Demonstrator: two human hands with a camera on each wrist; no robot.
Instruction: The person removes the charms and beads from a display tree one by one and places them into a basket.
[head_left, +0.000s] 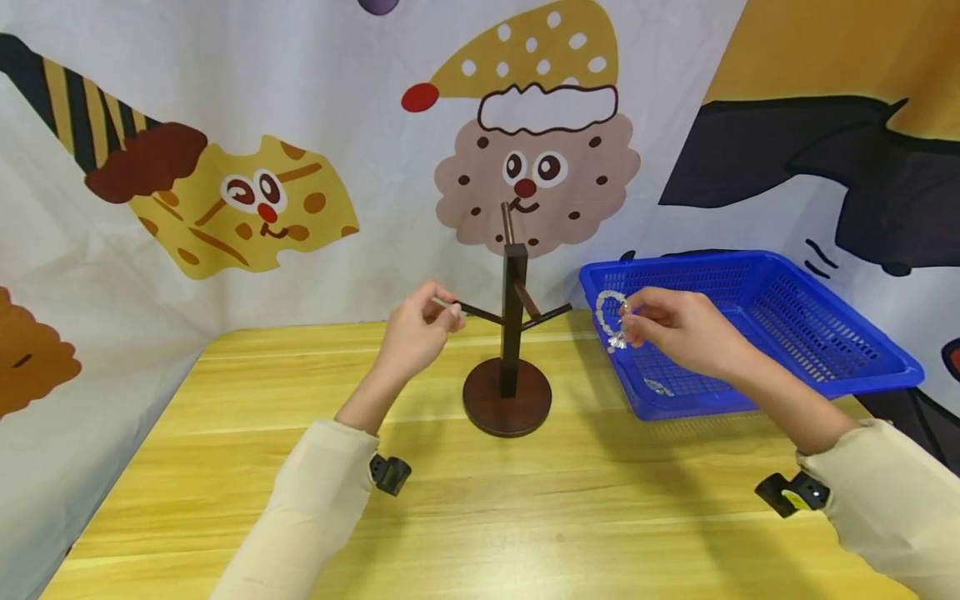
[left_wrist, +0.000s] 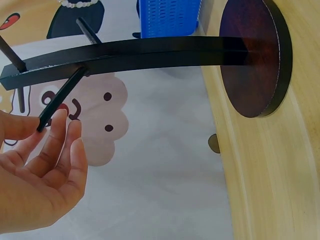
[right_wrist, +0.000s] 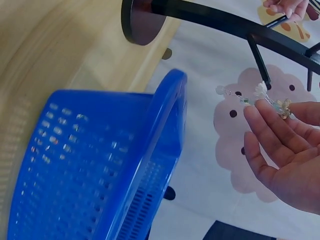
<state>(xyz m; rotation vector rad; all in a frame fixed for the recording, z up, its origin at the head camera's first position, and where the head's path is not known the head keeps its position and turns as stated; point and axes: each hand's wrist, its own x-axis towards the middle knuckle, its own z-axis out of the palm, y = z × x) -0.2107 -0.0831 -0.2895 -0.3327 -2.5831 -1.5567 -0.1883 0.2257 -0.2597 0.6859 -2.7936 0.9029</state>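
Note:
A dark wooden jewelry stand (head_left: 513,333) with a round base (head_left: 487,404) stands upright on the table, several thin pegs sticking out from its post. My left hand (head_left: 422,332) pinches the tip of the left peg (left_wrist: 62,97) between thumb and forefinger, the other fingers loosely bent. To the right of the stand, my right hand (head_left: 678,329) pinches a beaded bracelet (head_left: 606,315) of pale, clear beads. Its flower-shaped charm (right_wrist: 261,90) and a short tail of beads hang by the fingertips. The bracelet overlaps the left rim of the blue basket in the head view.
The blue plastic basket (head_left: 847,342) sits at the table's back right, under my right forearm. Something small and clear (head_left: 658,387) shows at its near left. Behind the wooden table (head_left: 247,450) hangs a cartoon-printed cloth (head_left: 390,242).

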